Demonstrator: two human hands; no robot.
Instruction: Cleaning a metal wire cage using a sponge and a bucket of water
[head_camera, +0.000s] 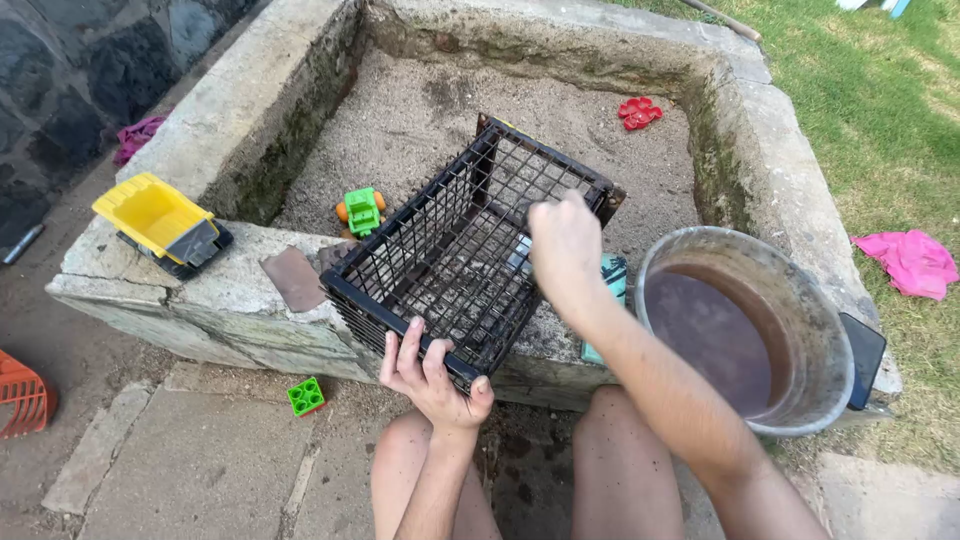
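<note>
Black plastic crate (455, 250), one: open lattice walls and floor, dusted with sand, tilted on the near stone ledge (230, 300) of the sandpit. My left hand (432, 375) has its fingers (408, 345) clamped over the crate's near rim; my right hand (563, 245) rests on its far side, fingers curled together, though I cannot tell whether they grip. Just right of my right fingers: one grey bucket (800, 300) of murky water. Left of my left fingers: one yellow toy truck (160, 222), one green block (306, 396). Beyond: one green toy car (362, 210), one red mould (638, 112).
</note>
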